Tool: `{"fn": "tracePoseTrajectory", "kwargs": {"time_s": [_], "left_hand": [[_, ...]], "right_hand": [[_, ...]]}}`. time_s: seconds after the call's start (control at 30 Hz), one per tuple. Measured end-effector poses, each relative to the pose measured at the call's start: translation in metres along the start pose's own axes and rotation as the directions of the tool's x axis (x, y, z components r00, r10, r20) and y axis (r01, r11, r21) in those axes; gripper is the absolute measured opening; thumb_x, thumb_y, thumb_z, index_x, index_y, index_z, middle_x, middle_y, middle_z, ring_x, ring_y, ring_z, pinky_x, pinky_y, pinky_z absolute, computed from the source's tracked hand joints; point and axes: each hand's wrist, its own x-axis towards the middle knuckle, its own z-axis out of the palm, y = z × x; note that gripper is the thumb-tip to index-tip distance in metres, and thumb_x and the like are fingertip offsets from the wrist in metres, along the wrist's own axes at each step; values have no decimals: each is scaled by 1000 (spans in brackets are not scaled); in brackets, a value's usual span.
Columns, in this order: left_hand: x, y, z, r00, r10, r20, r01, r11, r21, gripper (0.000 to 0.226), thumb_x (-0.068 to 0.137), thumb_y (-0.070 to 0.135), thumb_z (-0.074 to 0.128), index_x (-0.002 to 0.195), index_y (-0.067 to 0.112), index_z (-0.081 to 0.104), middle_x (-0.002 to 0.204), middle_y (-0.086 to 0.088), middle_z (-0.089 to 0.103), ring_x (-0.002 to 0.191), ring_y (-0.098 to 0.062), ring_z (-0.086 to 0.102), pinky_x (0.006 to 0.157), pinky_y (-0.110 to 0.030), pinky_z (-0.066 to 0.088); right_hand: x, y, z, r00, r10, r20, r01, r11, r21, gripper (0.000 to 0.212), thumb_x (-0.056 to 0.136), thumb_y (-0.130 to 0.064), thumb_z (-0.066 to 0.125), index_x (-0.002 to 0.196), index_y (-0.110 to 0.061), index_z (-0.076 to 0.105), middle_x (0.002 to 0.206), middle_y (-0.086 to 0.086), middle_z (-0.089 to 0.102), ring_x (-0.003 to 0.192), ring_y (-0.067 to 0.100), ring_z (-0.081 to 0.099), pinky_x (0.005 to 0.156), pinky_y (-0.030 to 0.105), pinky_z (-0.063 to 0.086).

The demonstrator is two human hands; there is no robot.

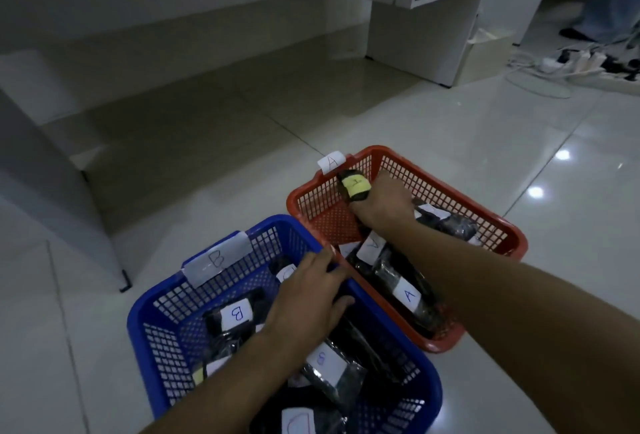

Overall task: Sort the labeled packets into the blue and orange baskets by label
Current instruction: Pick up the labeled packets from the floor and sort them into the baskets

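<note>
The blue basket [166, 305], tagged B, sits on the floor at lower centre with several dark packets bearing white B labels [237, 314]. Touching its right side is the orange basket [450, 198], tagged A, holding dark packets with white A labels [408, 295]. My right hand [384, 201] is inside the orange basket, shut on a dark packet with a yellow label [353, 185] that sticks up near the far-left corner. My left hand [308, 298] lies fingers spread inside the blue basket over its packets, near the shared rim; whether it grips one is hidden.
Glossy white floor tiles [485, 128] surround the baskets. A white cabinet leg [69, 211] stands at the left, more white furniture [415, 35] at the back. Power strips and cables [581, 66] lie at the far right, beside a person's legs.
</note>
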Motion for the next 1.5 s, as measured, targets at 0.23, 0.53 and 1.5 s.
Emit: {"fn": "tracePoseTrajectory", "kwargs": {"time_s": [0.23,0.53,1.5], "left_hand": [[2,-3,12,992,34,-118,-27,998,62,41,81,40,71,118,22,64,122,1,57,113,-22,51,82,-36,56],[8,-7,-1,997,48,-56,-48,999,2,56,83,72,40,108,28,66,108,10,54,104,-10,43,81,-27,47],[4,385,163,638,627,447,-717,695,48,57,93,63,33,117,18,59,119,-2,55,105,-23,54,71,-34,40]], "right_hand": [[22,1,39,1000,30,-4,-29,901,-433,77,78,-67,66,126,-9,49,122,15,58,115,34,55,98,45,43],[5,7,7,993,-109,45,118,946,-303,45,88,-59,58,99,-15,61,91,4,63,88,24,61,78,35,52],[-361,455,-190,674,651,-350,-707,705,-50,52,74,-52,71,115,-22,57,117,2,60,112,27,52,84,41,51]]}}
